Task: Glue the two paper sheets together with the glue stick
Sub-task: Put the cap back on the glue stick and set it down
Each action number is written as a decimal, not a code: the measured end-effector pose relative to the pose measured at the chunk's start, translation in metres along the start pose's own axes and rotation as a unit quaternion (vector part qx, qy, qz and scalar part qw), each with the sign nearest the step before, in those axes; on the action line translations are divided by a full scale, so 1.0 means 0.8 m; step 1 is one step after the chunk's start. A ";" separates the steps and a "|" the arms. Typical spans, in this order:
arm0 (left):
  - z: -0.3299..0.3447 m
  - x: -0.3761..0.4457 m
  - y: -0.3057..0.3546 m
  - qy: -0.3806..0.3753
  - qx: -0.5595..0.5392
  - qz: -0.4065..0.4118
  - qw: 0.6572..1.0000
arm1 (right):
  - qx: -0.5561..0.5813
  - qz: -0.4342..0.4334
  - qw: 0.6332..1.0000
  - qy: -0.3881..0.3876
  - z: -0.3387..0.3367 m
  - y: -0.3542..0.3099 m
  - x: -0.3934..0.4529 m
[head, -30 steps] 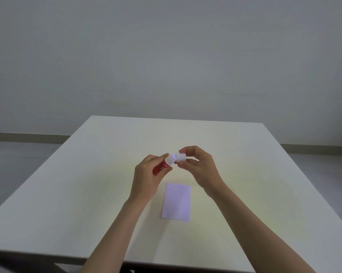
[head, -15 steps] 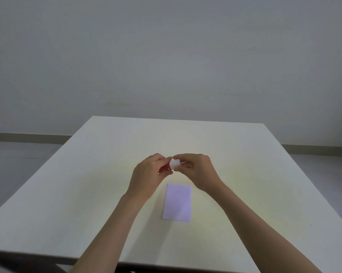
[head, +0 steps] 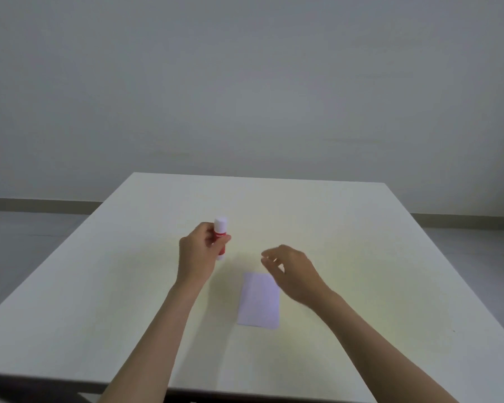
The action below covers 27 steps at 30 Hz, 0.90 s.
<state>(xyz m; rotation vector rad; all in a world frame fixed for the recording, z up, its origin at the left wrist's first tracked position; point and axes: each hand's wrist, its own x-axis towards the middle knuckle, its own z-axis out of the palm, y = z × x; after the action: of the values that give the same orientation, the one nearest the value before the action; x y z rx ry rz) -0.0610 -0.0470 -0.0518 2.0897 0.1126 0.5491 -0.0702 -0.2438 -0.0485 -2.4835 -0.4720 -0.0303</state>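
Note:
A red glue stick (head: 220,232) with a white cap on top stands upright, its base on or just above the table, gripped by my left hand (head: 200,254). A pale lilac paper rectangle (head: 259,301) lies flat on the table near the front middle; I cannot tell whether it is one sheet or two stacked. My right hand (head: 291,271) hovers over the paper's far right corner, fingers loosely apart and holding nothing.
The cream table (head: 361,257) stretches wide around the paper, with its front edge near my forearms. A grey wall and floor lie beyond the far edge.
The cap went back onto the glue stick. My left hand carried the stick left and stood it upright. My right hand let go and drew back toward the paper.

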 end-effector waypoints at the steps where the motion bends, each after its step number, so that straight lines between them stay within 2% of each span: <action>1: -0.002 0.004 -0.004 0.014 0.002 -0.012 1.000 | -0.025 -0.013 1.000 -0.009 0.007 0.005 -0.008; 4: -0.004 0.012 -0.014 0.031 0.003 -0.042 0.999 | -0.078 -0.033 0.995 -0.052 0.027 0.014 -0.030; 10: 0.005 0.013 -0.034 0.011 0.030 -0.052 0.998 | -0.172 -0.057 0.975 -0.127 0.061 0.020 -0.049; 27: 0.016 0.009 -0.051 0.015 -0.005 -0.048 0.999 | -0.170 -0.037 0.973 -0.152 0.035 0.062 -0.041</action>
<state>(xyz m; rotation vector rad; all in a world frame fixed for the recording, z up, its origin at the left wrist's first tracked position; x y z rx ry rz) -0.0437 -0.0326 -0.0890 2.0545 0.2251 0.5224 -0.0868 -0.2760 -0.1035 -2.8201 -0.7405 0.2637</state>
